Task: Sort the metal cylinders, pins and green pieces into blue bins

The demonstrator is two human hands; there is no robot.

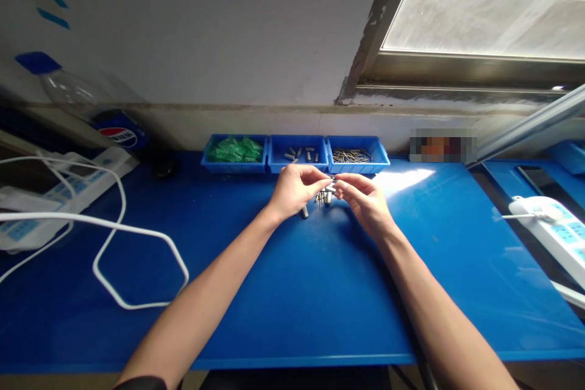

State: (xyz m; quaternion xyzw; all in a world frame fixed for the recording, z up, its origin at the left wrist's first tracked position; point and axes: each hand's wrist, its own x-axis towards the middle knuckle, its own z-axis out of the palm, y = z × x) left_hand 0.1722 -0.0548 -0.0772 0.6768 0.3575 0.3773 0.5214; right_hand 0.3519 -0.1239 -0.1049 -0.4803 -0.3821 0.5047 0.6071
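My left hand [296, 190] and my right hand [363, 198] meet above the blue table [292, 292], fingertips pinched together. Between them is a small dark piece [334, 180], too small to name, which both hands seem to grip. Under my fingers lies a little heap of metal parts [328, 197], some silvery and cylindrical, some thin and brass-coloured. One silvery cylinder [304, 212] rests apart, just below my left hand. Behind my hands stand three blue bins: the left one [234, 167] with green plastic pieces, the middle one [278, 164] with several metal cylinders, the right one [359, 167] with many thin brass-coloured pins.
A cola bottle [119, 131] stands at the back left. White power strips lie at the left [82, 192] and right [555, 228]. A white cable [176, 244] loops over the table's left side. Wall and window [484, 30] rise behind.
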